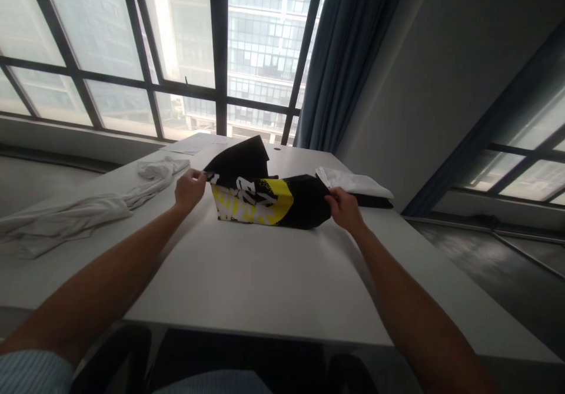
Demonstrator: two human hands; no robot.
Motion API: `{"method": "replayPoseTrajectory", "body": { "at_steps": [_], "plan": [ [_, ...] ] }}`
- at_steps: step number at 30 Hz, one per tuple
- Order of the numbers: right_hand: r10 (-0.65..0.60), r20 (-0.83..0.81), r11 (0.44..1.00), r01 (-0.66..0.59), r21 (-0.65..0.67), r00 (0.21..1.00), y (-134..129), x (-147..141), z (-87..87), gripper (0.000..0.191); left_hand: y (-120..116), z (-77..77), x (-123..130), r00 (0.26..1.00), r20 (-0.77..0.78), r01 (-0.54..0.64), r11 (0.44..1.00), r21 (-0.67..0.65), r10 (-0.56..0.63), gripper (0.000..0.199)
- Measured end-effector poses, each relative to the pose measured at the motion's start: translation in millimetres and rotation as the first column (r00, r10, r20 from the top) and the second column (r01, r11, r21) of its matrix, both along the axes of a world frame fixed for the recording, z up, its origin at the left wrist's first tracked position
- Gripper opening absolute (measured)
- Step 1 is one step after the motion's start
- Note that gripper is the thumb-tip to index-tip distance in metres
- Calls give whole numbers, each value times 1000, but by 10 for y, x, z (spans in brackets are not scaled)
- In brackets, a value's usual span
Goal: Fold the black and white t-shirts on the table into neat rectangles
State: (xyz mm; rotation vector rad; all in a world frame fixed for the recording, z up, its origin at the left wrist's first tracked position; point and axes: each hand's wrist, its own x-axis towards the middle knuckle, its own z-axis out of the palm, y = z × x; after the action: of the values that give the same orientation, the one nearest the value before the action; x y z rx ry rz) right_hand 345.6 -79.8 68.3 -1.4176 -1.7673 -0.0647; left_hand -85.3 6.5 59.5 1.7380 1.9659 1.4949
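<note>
A black garment [304, 199] with a yellow and white print is stretched between my hands over the middle of the white table [247, 276]. It looks like a T-shirt, partly folded, with a black flap standing up at its far left. My left hand [190, 189] pinches its left upper edge, fingers closed on the cloth. At the opposite end, my right hand [344, 207] grips the right edge between thumb and fingers. The lower edge of the cloth hangs close to the tabletop; whether it touches I cannot tell.
Crumpled white clothing [88, 211] lies along the table's left side. On the right is a stack of folded white [353, 182] and black cloth. Paper sheets [194, 144] lie at the far left edge. Behind the table are windows and a blue curtain [344, 58]; a dark chair [238, 358] is below the front edge.
</note>
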Motion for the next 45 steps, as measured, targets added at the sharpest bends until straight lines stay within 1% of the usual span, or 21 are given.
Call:
{"method": "replayPoseTrajectory", "body": {
  "at_steps": [3, 5, 6, 8, 11, 12, 13, 14, 15, 19, 20, 22, 28, 31, 35, 39, 40, 41, 42, 44, 45],
  "plan": [
    [171, -8, 960, -168, -226, 985, 10, -184, -116, 22, 13, -127, 17, 983, -183, -19, 999, -46, 11, 12],
    [301, -118, 870, -324, -372, 946, -26, -323, -146, 27, -9, -138, 82, 967, -253, 22, 1000, -1, -22, 8],
    [367, -196, 793, -416, -445, 909, -63, -389, -139, 30, -18, -115, 106, 964, -265, 42, 999, 34, -32, 6],
    [478, -362, 548, -594, -589, 800, -164, -506, -88, 37, -22, -22, 101, 968, -246, 70, 990, 120, -39, 4],
    [545, -578, 41, -708, -705, 607, -312, -635, 17, 45, 7, 150, -84, 994, -101, -15, 982, 189, 35, 9],
    [543, -626, -81, -706, -703, 560, -341, -661, 43, 48, 21, 193, -190, 995, -49, -78, 983, 164, 87, 12],
    [538, -651, -142, -703, -697, 536, -353, -675, 60, 51, 33, 223, -311, 991, -23, -132, 985, 109, 135, 16],
    [533, -649, -139, -701, -700, 542, -349, -675, 67, 54, 44, 238, -440, 985, -28, -171, 985, 33, 172, 20],
    [530, -618, -78, -692, -718, 581, -331, -659, 64, 56, 54, 242, -567, 980, -61, -192, 980, -57, 189, 24],
    [426, -300, 381, -470, -796, 853, -179, -475, -14, 57, 90, 194, -876, 961, -262, -194, 884, -426, 85, 49],
    [391, -224, 459, -400, -793, 893, -139, -419, -41, 56, 97, 177, -864, 948, -315, -192, 858, -476, 37, 58],
    [348, -120, 545, -305, -781, 930, -77, -334, -88, 52, 96, 125, -716, 901, -425, -162, 845, -510, -84, 77],
    [339, 42, 646, -200, -737, 940, -82, -371, -131, 35, 23, -135, 23, 732, -627, -85, 877, -472, -266, 100],
    [324, 112, 692, -155, -705, 939, -121, -442, -119, 30, 46, -161, 131, 729, -611, -72, 852, -518, -309, 74],
    [324, 151, 706, -132, -696, 934, -129, -469, -115, 30, 40, -44, 73, 764, -546, -28, 828, -559, -343, 47],
    [321, 169, 720, -124, -683, 932, -107, -463, -137, 31, -90, 203, -318, 778, -445, 120, 800, -588, -444, 50],
    [321, 171, 722, -124, -681, 931, -103, -465, -145, 30, -123, 301, -516, 810, -323, 232, 774, -589, -489, 56],
    [322, 173, 723, -124, -679, 931, -100, -468, -152, 30, -149, 422, -754, 833, -191, 325, 739, -590, -519, 62],
    [321, 176, 725, -122, -678, 931, -99, -474, -157, 30, -164, 568, -1019, 855, -103, 376, 745, -551, -508, 68],
    [314, 186, 732, -112, -672, 931, -100, -491, -161, 29, -152, 934, -1565, 903, -25, 357, 782, -511, -429, 78],
    [306, 195, 737, -102, -669, 932, -103, -501, -160, 29, -125, 1140, -1809, 922, -65, 306, 820, -483, -382, 82]
  ]
}}
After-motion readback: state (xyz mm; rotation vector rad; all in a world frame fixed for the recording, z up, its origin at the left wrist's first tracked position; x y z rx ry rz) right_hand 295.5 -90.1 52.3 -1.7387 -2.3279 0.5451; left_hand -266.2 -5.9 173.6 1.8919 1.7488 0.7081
